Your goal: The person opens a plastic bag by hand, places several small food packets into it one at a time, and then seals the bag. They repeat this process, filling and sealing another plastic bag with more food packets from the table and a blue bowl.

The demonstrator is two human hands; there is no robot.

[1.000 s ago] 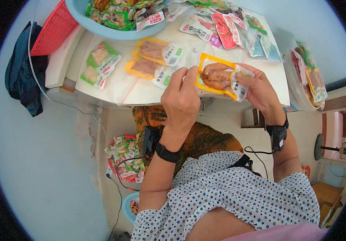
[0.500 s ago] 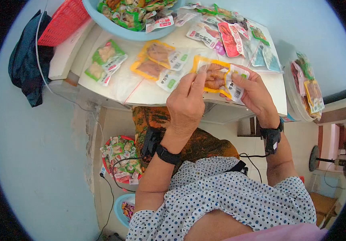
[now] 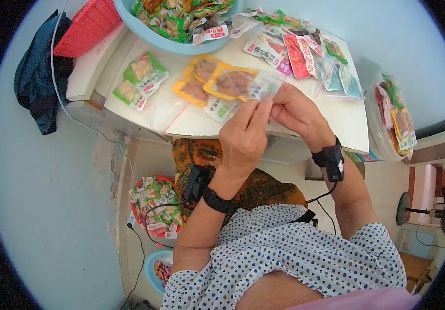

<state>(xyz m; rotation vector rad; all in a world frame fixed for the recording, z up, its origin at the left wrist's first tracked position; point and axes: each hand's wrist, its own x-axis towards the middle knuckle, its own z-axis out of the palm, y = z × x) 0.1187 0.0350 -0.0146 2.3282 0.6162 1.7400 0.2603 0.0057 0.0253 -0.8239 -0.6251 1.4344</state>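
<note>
A yellow-edged snack packet [image 3: 233, 82] with brown food lies over the table's middle, seemingly under or inside a clear plastic bag [image 3: 269, 86]. My left hand [image 3: 243, 135] is closed, its fingertips pinching near the packet's lower right corner. From the right, my right hand [image 3: 299, 112] pinches the edge of the clear plastic; its fingertips almost meet the left ones. Another yellow-edged packet [image 3: 191, 92] lies partly beneath the first one. To the left are green-edged packets [image 3: 139, 77] with pale food, beside a clear zip bag with a red line [image 3: 173, 118].
A blue basin [image 3: 181, 48] full of packets stands at the table's back. Several packets, one of them red [image 3: 299, 57], lie at the back right. A white tub [image 3: 382, 124] holds packets at right. On the floor stands a red basket [image 3: 173, 181] of packets.
The yellow-edged packet moved left from between my hands onto the other yellow-edged packet. My right hand shifted left and now pinches the clear plastic close to my left hand.
</note>
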